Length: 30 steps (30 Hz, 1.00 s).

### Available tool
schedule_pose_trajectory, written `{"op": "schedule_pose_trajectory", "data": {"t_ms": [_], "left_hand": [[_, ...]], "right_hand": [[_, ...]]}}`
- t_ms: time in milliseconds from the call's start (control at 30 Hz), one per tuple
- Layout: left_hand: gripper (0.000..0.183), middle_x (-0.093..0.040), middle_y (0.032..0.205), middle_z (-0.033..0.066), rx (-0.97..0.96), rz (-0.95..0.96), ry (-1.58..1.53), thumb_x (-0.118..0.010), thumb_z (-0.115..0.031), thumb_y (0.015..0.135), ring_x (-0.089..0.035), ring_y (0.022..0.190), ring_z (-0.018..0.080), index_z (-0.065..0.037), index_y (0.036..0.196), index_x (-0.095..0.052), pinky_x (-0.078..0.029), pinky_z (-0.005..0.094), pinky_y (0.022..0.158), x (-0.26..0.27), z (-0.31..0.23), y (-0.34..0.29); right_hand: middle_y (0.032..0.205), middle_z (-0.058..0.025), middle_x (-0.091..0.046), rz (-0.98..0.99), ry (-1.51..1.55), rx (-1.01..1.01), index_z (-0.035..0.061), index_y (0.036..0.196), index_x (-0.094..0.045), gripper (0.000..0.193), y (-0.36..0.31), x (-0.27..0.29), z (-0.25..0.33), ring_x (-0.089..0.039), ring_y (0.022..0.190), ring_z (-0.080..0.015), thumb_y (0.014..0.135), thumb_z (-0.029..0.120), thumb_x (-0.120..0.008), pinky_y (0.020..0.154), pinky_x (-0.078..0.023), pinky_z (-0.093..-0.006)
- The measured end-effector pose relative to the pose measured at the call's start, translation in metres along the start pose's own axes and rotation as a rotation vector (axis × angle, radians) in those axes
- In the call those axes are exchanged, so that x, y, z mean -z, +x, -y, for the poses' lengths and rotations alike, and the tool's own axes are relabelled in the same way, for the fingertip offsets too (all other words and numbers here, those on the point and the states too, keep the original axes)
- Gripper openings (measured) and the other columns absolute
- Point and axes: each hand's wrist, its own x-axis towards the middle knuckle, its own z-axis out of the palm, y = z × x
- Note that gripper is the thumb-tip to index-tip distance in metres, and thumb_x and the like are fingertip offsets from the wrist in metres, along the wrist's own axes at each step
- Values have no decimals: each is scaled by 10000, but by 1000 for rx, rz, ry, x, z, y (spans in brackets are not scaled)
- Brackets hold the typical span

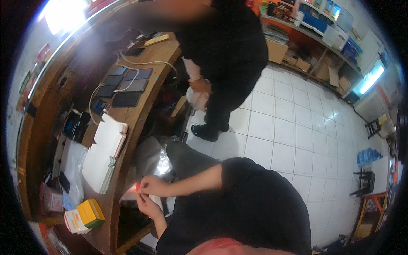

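Both of my hands are in front of me, beside the near edge of the wooden counter (135, 127). My right hand (156, 187) pinches a small bright orange-red piece (136, 186), too small to name. My left hand (148, 207) is just below, its fingertips together against the right ones. Whatever sits between its fingers is hidden. A pale, see-through plastic sheet or bag (148, 157) lies past my hands, below the counter edge, glinting in the light.
The counter holds stacked white paper (104, 155), several phones (126, 99) with white cables, and a yellow-and-white box (90, 213). A person in black (229, 55) stands ahead, a hand on a white bag (197, 98). White floor tiles (293, 140) lie to the right; shelves (314, 34) line the back.
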Motion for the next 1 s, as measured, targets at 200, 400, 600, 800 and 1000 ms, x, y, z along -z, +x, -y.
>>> {"op": "schedule_pose_trajectory", "data": {"t_ms": [200,400,600,800,1000], "left_hand": [[343,-605,1148,122,188,-73,-417,-472,-218,1016,-589,1024,205,50,1223,-524,-477,304,858,12,8,0],[452,-586,1212,93,539,-236,-649,-353,-396,989,-580,1099,236,-58,1243,-514,-459,390,917,46,14,-7],[416,-627,1113,94,558,-177,-538,-365,-275,943,-614,1016,248,-17,1206,-558,-474,349,860,81,59,-27],[254,-640,779,36,567,324,-25,-483,-193,964,-586,582,111,-11,1105,-589,-408,219,528,92,39,-15],[191,-596,703,15,269,-58,-331,-534,-234,999,-533,555,59,-46,982,-561,-387,189,519,57,24,-24]], "right_hand": [[1140,-188,-553,74,-326,501,-22,1115,-612,303,-15,-19,-19,-540,1058,-340,924,211,-576,919,-438,-408],[1221,-185,-530,165,-388,176,97,1345,-452,452,3,-9,-33,-518,1165,-328,928,238,-556,981,-417,-418],[1125,-170,-599,305,-93,14,67,1291,-447,404,8,7,-27,-586,1098,-276,924,190,-565,918,-456,-384],[1050,-175,-627,581,-391,3,112,1132,-546,283,1,24,7,-608,1024,-366,868,198,-603,843,-473,-473],[986,-55,-642,461,-611,322,142,957,-609,168,-5,18,3,-621,946,-301,801,200,-626,758,-462,-461]]}}
